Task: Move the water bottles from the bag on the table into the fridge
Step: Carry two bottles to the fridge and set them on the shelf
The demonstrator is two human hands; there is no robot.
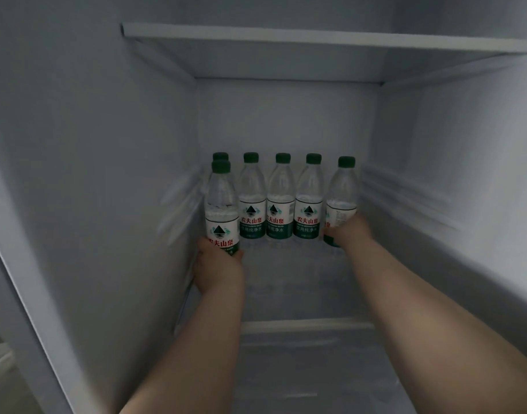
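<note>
**Green caps lined up in a dim fridge, a bottle in each hand**

Two bare forearms reach in from below, over the pale front edge of the glass shelf [307, 325]. Light is low and everything reads grey-blue.

Left hand [218, 270] is the nearer one. Its fingers are wrapped round the lower label of the front-left bottle [221, 201], which is upright and close to the left wall of the fridge [92, 174]. The base is hidden by the hand, so I cannot tell whether it rests on the shelf.

Right hand [350, 231] is further in. It is clasped round the lower half of the right-end bottle [342, 189], which leans slightly, cap toward the right wall.

Between the two, at the back, a row of three bottles [281, 201] stands upright, side by side, white-and-green labels facing out.

Directly behind the front-left bottle, only the cap of a hidden bottle [220, 155] shows.

All six are on the same shelf level, near the back wall. Overhead is the upper shelf [316, 37], with a white front trim.
</note>
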